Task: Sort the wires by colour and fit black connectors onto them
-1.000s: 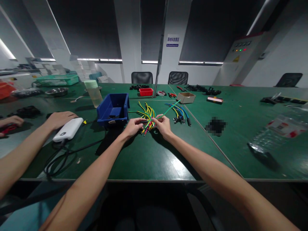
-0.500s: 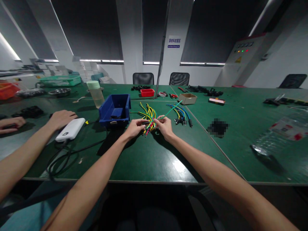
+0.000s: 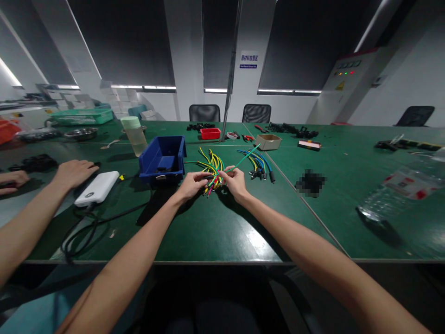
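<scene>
My left hand (image 3: 191,186) is closed in a pinch on a small dark piece (image 3: 208,176), whose exact kind is too small to tell. Facing it, my right hand (image 3: 237,182) pinches a green wire (image 3: 247,155), with its long free end slanting up to the right. The wire's near end lies between both sets of fingertips. Around and behind the fingertips is a loose bundle of yellow-green wires (image 3: 216,160), some with red or pink ends. To the right, a smaller group of blue and yellow wires (image 3: 266,162) with dark terminals rests on the green table (image 3: 215,227).
A blue bin (image 3: 175,176) stands left of the bundle, with a bottle (image 3: 135,139) behind it. A white power bank (image 3: 98,189) with a black cable lies near another person's hand (image 3: 74,172). A cardboard box (image 3: 268,142), red tray (image 3: 210,134) and plastic bottle (image 3: 399,190) are also there.
The whole view has shifted slightly, so things sit a little further left. My hands keep nearly the same pose on the green wire and dark piece. The other person's hand moved slightly left.
</scene>
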A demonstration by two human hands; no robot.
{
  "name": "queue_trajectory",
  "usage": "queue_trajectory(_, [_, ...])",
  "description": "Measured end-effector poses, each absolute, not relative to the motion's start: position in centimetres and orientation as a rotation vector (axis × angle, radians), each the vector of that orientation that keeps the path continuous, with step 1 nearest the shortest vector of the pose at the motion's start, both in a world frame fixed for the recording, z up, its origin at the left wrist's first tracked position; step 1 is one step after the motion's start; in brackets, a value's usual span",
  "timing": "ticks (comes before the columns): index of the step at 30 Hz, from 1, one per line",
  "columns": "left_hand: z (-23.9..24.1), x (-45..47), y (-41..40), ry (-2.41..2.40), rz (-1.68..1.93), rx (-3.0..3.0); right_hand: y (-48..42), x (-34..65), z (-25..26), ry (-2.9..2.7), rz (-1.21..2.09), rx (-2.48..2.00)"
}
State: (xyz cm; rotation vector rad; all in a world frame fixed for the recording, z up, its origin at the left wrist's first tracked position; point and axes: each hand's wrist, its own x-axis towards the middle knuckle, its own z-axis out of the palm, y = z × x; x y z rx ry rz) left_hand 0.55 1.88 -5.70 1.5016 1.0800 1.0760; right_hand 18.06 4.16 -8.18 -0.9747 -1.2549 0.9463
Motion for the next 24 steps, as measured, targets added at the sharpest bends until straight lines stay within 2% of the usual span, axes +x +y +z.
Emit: queue_trajectory(24, [-6.07,0.70,1.91,0.988,1.086,1.454,4.26,18.06,-8.30,-1.213,0.963,-0.964])
